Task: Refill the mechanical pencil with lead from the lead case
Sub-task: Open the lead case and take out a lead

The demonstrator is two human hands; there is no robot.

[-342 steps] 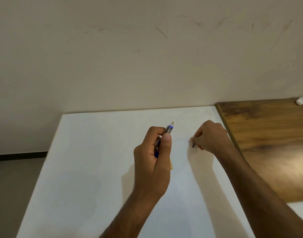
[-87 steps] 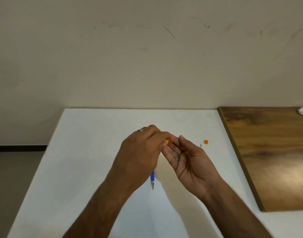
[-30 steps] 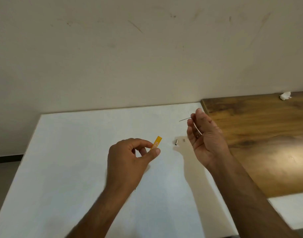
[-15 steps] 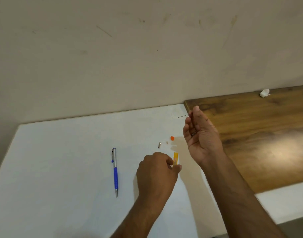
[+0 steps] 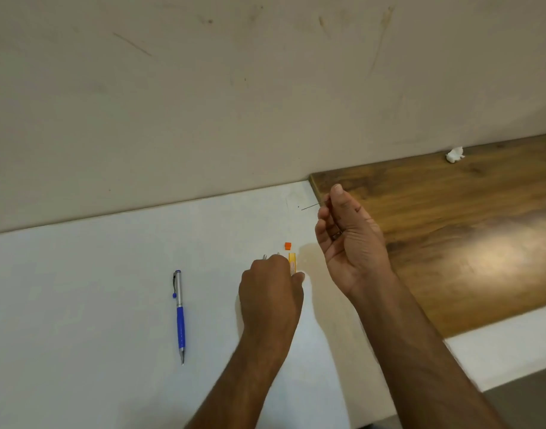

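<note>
A blue and silver mechanical pencil (image 5: pixel 179 314) lies on the white table (image 5: pixel 79 289), tip toward me, well left of both hands. My left hand (image 5: pixel 270 292) rests low on the table with its fingers around the yellow lead case (image 5: pixel 292 263), which touches the tabletop. An orange cap (image 5: pixel 287 245) and a small silver pencil part (image 5: pixel 264 257) lie just beyond that hand. My right hand (image 5: pixel 347 239) is raised above the table's right edge, pinching a thin lead (image 5: pixel 312 206) that points left.
A wooden surface (image 5: pixel 466 230) adjoins the white table on the right, with a crumpled white scrap (image 5: pixel 454 154) near the wall. A beige wall stands right behind the tables. The white table's front edge is near my forearms.
My left hand has lowered the yellow lead case onto the table near the orange cap. My right hand still holds the lead up. The view has swung left, showing the pencil.
</note>
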